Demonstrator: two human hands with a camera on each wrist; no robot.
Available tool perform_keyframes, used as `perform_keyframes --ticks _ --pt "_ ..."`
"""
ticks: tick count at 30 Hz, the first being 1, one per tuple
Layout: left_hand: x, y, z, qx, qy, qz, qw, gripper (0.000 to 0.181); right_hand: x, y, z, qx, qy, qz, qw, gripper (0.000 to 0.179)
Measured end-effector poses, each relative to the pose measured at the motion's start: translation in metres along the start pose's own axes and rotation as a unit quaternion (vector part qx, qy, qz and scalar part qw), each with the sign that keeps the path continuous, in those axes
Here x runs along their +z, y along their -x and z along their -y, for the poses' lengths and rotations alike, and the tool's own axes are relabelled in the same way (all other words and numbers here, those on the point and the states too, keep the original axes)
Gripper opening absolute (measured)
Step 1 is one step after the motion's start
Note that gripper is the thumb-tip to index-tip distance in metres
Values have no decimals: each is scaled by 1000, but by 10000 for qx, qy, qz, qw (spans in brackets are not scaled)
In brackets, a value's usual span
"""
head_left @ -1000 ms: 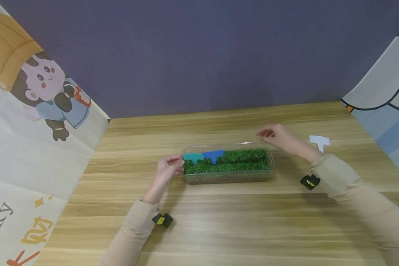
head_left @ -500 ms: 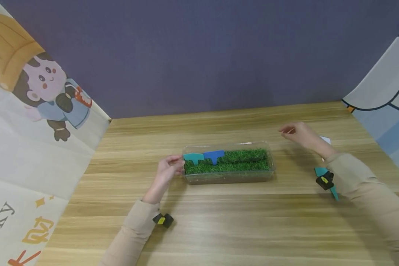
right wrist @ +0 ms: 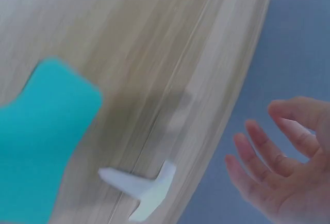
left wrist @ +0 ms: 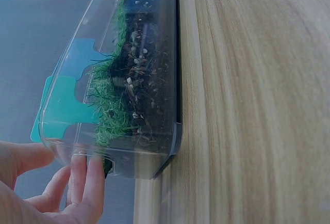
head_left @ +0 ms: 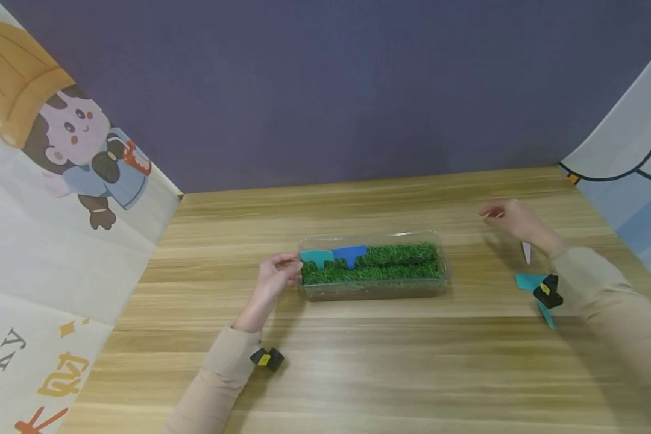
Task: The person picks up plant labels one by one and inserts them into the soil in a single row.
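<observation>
My left hand [head_left: 273,277] holds the left end of a clear plastic box [head_left: 374,289], fingertips against its end wall and thumb by the corner. Dark soil and two rows of green grass [head_left: 369,273] fill the box. Standing in its left part are a teal T-shaped plant label [head_left: 317,257] and a blue plant label [head_left: 349,254]. Above the table at the right, my right hand [head_left: 512,218] holds nothing, its fingers loosely bent. Close below it lies a white plant label [right wrist: 154,193], partly hidden by the hand in the head view.
Another teal plant label [head_left: 530,281] lies on the table by the right sleeve, partly covered by the wrist camera [head_left: 548,292]. A dark panel [head_left: 358,90] stands along the table's back edge. Printed sheets [head_left: 38,241] flank the table.
My right hand has moved right, away from the box and over the white label. The teal label on the table has come into view from under the right wrist. The left hand stays put.
</observation>
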State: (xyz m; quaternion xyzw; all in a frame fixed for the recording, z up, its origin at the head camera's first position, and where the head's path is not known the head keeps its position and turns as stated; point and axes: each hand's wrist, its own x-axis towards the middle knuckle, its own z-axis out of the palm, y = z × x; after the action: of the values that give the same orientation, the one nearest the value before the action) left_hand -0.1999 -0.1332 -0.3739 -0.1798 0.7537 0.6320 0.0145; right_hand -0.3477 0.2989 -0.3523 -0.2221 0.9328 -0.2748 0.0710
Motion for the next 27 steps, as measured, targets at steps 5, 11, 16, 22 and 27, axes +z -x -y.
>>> perform_keyframes --ticks 5,11,16,22,27 --pt "0 1 0 19 -10 7 10000 28 -6 2 -9 160 161 83 9997 29" --pt "0 1 0 23 33 15 10000 28 -11 3 -23 455 394 179 9980 31" --pt "0 1 0 17 3 17 10000 28 -13 5 -37 567 458 124 9973 31" --pt "0 0 0 -13 -12 10 10000 29 -20 8 -47 890 643 215 9937 38" --pt "0 0 0 24 7 25 10000 28 -24 12 -53 1260 584 643 9882 47"
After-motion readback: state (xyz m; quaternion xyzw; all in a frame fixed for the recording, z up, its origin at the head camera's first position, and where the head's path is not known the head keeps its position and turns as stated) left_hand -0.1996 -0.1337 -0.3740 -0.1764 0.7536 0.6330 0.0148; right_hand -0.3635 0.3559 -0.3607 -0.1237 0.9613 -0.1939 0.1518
